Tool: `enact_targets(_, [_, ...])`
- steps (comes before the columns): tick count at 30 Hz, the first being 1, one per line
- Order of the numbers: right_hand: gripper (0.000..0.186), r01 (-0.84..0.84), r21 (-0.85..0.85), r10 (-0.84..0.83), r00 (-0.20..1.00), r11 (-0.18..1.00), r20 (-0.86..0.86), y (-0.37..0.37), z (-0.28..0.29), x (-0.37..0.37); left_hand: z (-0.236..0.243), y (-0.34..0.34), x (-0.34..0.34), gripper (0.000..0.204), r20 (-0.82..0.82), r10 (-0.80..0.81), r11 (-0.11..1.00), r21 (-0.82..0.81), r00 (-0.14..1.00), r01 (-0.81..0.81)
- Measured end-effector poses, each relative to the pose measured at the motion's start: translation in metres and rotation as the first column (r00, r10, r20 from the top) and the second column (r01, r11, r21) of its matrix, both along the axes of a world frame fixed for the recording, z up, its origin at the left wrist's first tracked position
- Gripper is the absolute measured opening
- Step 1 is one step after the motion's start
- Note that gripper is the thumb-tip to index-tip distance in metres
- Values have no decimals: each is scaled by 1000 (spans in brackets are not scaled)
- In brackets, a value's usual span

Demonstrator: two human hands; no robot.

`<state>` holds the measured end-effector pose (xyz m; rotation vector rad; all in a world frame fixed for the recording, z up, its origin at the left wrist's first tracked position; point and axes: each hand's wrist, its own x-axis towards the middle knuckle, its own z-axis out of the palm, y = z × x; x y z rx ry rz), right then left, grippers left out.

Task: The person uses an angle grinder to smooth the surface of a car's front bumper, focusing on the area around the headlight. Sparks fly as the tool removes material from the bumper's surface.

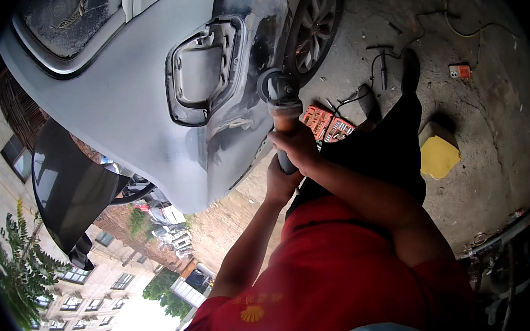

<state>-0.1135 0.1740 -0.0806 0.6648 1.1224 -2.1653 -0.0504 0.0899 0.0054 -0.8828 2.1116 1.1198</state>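
Observation:
Both my hands are wrapped round an angle grinder (pixel 285 119), held in front of me next to the rear corner of a grey car (pixel 148 106). My right hand (pixel 297 145) is closed on its body behind the head. Lower down, my left hand (pixel 280 180) closes round the rear end of the tool. The grinder's round disc and guard (pixel 269 85) are near the scuffed, partly bare panel (pixel 262 47) between the empty light opening (pixel 203 71) and the wheel (pixel 315 28). Whether the disc touches the metal I cannot tell.
An open red case of sockets (pixel 330 123) lies on the floor by my feet. Beyond it are a T-shaped tool (pixel 383 68), cables (pixel 433 14) and an orange phone (pixel 459 71). A yellow-topped box (pixel 440 157) stands right of my legs. A raised dark panel (pixel 70 181) juts out at left.

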Motion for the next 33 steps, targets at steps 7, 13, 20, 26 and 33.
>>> enact_targets(7, [26, 32, 6, -32, 997, 999, -66, 2, 6, -19, 3, 1, -21, 62, -55, -48, 999, 1, 997, 48])
enact_targets(13, [24, -91, -76, 99, 990, 993, 104, 10, 2, -1, -9, 2, 11, 62, -10, 20, 1000, -9, 1000, -20])
enact_targets(20, [23, 164, -253, -156, 986, 953, 54, 41, -14, -82, -13, 34, -93, 60, -173, -149, 988, -57, 974, 141])
enact_targets(26, [24, 197, -350, -148, 976, 916, 163, 36, -14, -50, -8, 29, -64, 61, -14, -194, 958, -217, 981, 187])
enact_targets(33, [25, 40, -383, 54, 972, 923, 230, 9, -1, 16, 4, 8, 18, 61, 99, -79, 952, -286, 992, 105])
